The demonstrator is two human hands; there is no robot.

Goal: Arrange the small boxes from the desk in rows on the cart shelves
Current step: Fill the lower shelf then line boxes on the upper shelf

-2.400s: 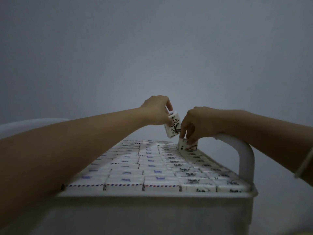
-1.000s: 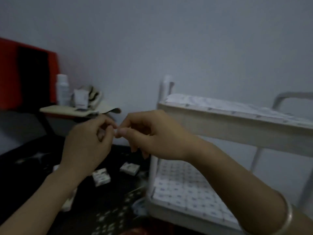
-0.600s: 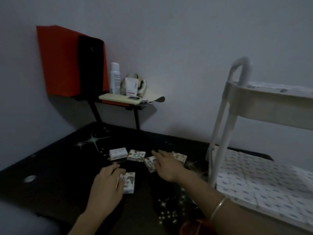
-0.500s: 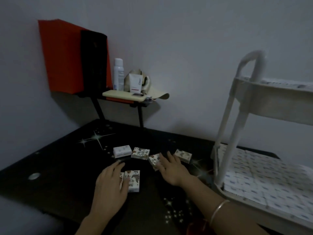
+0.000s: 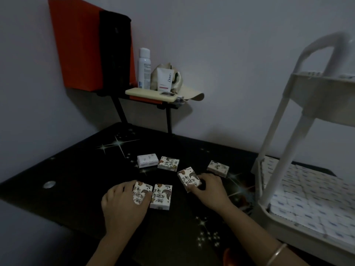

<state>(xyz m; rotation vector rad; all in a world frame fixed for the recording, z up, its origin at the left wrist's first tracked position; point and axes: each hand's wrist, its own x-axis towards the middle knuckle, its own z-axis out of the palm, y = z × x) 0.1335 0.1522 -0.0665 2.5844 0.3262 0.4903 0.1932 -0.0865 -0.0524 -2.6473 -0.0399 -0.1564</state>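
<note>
The white plastic cart (image 5: 322, 100) stands with its lower shelf packed in rows. Left of the cart, on the black star-patterned desk (image 5: 76, 179), it's the pick-up step. The left hand (image 5: 123, 204), farther from the cart, curls its fingers round one small printed white box (image 5: 143, 190); the right hand (image 5: 211, 191), nearer, grips a second box (image 5: 189, 178). Next, I'd say: lift both clear and carry them to a free gap on the cart.
</note>
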